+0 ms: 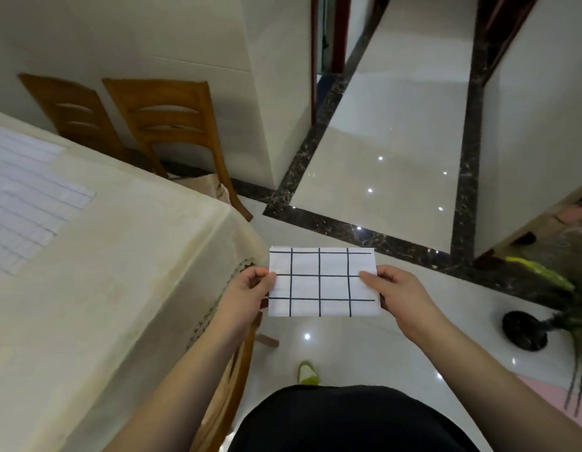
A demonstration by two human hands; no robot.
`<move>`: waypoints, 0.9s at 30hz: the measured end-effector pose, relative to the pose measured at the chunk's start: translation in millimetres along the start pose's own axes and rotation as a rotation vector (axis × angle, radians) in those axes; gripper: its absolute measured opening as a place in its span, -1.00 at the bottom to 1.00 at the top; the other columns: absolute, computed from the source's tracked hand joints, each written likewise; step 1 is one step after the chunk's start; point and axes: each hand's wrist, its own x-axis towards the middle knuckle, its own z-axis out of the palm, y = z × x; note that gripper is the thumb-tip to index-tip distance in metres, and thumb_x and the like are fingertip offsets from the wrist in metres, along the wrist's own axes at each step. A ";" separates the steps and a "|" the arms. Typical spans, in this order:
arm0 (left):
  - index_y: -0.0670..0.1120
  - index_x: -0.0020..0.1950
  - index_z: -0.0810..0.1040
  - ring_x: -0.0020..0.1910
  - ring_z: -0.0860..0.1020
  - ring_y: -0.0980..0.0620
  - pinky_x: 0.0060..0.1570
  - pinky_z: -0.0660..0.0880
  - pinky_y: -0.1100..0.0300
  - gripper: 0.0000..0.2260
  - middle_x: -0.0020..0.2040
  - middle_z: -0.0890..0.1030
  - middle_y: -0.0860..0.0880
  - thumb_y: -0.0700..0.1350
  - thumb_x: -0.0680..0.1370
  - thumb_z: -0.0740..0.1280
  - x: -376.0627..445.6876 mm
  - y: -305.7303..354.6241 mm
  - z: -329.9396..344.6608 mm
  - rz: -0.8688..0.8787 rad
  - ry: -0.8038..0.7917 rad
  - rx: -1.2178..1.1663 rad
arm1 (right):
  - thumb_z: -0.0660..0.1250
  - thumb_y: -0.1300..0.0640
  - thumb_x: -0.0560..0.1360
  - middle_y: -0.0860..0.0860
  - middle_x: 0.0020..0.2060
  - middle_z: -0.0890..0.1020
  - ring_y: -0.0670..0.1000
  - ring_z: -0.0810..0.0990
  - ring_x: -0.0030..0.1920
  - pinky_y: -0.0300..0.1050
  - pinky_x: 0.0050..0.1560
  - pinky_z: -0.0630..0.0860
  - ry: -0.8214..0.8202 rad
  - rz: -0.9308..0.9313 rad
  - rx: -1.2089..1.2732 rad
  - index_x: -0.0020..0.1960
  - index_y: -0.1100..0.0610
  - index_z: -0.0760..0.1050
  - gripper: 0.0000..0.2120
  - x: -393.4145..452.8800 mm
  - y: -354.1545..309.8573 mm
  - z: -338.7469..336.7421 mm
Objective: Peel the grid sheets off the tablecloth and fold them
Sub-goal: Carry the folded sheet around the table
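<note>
A folded white grid sheet [322, 282] with black lines hangs flat in the air over the floor, just right of the table's corner. My left hand [247, 291] pinches its left edge and my right hand [397, 291] pinches its right edge, thumbs on top. Another white grid sheet [25, 194] lies flat on the cream tablecloth [120, 272] at the far left, partly cut off by the frame edge.
Two wooden chairs [172, 125] stand against the wall behind the table, and a third [231, 370] is tucked under the near side. A potted plant [524, 331] sits on the glossy tiled floor at right. Open floor stretches ahead.
</note>
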 end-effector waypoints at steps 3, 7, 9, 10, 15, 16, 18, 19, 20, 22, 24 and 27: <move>-0.02 -0.04 0.64 -0.01 0.65 -0.18 0.12 0.58 -0.10 -0.87 -0.05 0.69 -0.14 0.02 0.55 0.37 23.0 10.5 -12.6 -0.009 0.024 -0.030 | 0.40 0.21 0.51 0.13 -0.09 0.71 0.11 0.69 -0.06 -0.09 -0.08 0.63 -0.031 -0.004 -0.006 0.04 0.23 0.62 -0.86 21.5 -19.8 14.3; 0.03 -0.13 0.64 -0.12 0.66 -0.06 0.02 0.57 -0.03 -0.89 -0.14 0.71 -0.06 -0.08 0.58 0.36 48.7 22.8 -19.2 0.002 0.048 -0.062 | 0.40 0.20 0.51 0.12 -0.08 0.72 0.12 0.70 -0.04 -0.01 0.00 0.63 -0.068 0.020 -0.031 0.03 0.22 0.62 -0.87 50.2 -40.1 26.8; 0.06 -0.16 0.64 -0.12 0.66 -0.05 0.02 0.58 -0.03 -0.88 -0.15 0.70 -0.04 -0.07 0.57 0.37 61.0 26.8 -19.0 0.025 0.060 -0.037 | 0.40 0.21 0.51 0.10 -0.09 0.73 0.09 0.70 -0.06 -0.04 -0.04 0.63 -0.086 0.023 -0.049 0.03 0.21 0.62 -0.88 65.5 -51.6 29.7; 0.05 -0.16 0.63 -0.13 0.66 -0.04 0.00 0.59 0.00 -0.88 -0.16 0.69 -0.04 -0.08 0.57 0.37 67.0 28.6 -18.5 0.032 0.079 -0.026 | 0.40 0.20 0.51 0.09 -0.10 0.73 0.08 0.71 -0.07 -0.05 -0.05 0.63 -0.097 0.021 -0.059 0.02 0.20 0.62 -0.88 73.9 -57.8 30.8; -0.16 -0.03 0.61 -0.19 0.65 -0.05 -0.12 0.59 0.11 -0.90 -0.15 0.70 -0.12 -0.14 0.59 0.35 95.7 39.5 -10.0 -0.015 0.145 -0.125 | 0.39 0.20 0.52 0.12 -0.08 0.72 0.09 0.70 -0.05 -0.05 -0.06 0.61 -0.173 0.045 -0.080 0.04 0.20 0.62 -0.88 130.3 -81.4 36.9; -0.20 -0.01 0.60 -0.20 0.65 -0.05 -0.14 0.59 0.12 -0.89 -0.14 0.70 -0.14 -0.15 0.59 0.34 103.2 43.4 -8.6 -0.028 0.160 -0.146 | 0.38 0.20 0.52 0.12 -0.07 0.72 0.09 0.70 -0.05 -0.06 -0.08 0.61 -0.195 0.054 -0.077 0.05 0.21 0.62 -0.87 145.7 -86.0 38.3; -0.23 -0.02 0.59 -0.23 0.64 -0.04 -0.17 0.59 0.13 -0.89 -0.17 0.69 -0.15 -0.19 0.59 0.34 120.3 51.4 -6.6 -0.040 0.196 -0.183 | 0.37 0.19 0.53 0.11 -0.06 0.72 0.06 0.70 -0.06 -0.12 -0.13 0.59 -0.244 0.064 -0.075 0.06 0.21 0.61 -0.86 177.1 -98.2 41.0; -0.22 -0.04 0.59 -0.24 0.63 -0.03 -0.17 0.59 0.11 -0.90 -0.18 0.69 -0.13 -0.19 0.59 0.34 129.5 55.7 -5.7 -0.041 0.218 -0.187 | 0.37 0.19 0.54 0.10 -0.06 0.72 0.04 0.70 -0.07 -0.15 -0.15 0.59 -0.275 0.066 -0.082 0.05 0.21 0.61 -0.86 192.5 -105.9 43.1; -0.19 -0.05 0.59 -0.24 0.63 -0.03 -0.15 0.59 0.07 -0.91 -0.19 0.70 -0.13 -0.19 0.59 0.34 139.6 60.7 -4.4 -0.046 0.239 -0.186 | 0.37 0.18 0.54 0.09 -0.07 0.72 0.03 0.70 -0.07 -0.17 -0.16 0.59 -0.313 0.064 -0.095 0.05 0.21 0.61 -0.87 209.5 -113.8 45.2; -0.16 -0.06 0.60 -0.20 0.64 -0.08 -0.05 0.59 -0.04 -0.91 -0.16 0.71 -0.14 -0.16 0.59 0.34 160.2 72.0 1.4 -0.086 0.290 -0.183 | 0.36 0.17 0.54 0.09 -0.06 0.72 0.03 0.69 -0.07 -0.17 -0.15 0.59 -0.376 0.064 -0.123 0.05 0.20 0.61 -0.86 242.0 -129.9 49.0; -0.12 -0.08 0.60 -0.18 0.65 -0.10 0.02 0.58 -0.11 -0.91 -0.16 0.71 -0.13 -0.15 0.59 0.34 178.4 84.5 10.6 -0.122 0.344 -0.201 | 0.37 0.17 0.53 0.11 -0.07 0.71 0.05 0.68 -0.07 -0.13 -0.13 0.59 -0.407 0.048 -0.151 0.05 0.20 0.61 -0.86 271.9 -148.0 53.0; -0.17 -0.05 0.59 -0.17 0.64 -0.10 0.02 0.59 -0.11 -0.91 -0.12 0.70 -0.16 -0.18 0.60 0.33 201.7 112.0 22.4 -0.141 0.404 -0.243 | 0.39 0.17 0.51 0.17 -0.06 0.71 0.14 0.67 -0.04 0.02 -0.02 0.59 -0.420 0.049 -0.155 0.02 0.21 0.63 -0.87 312.7 -172.8 59.2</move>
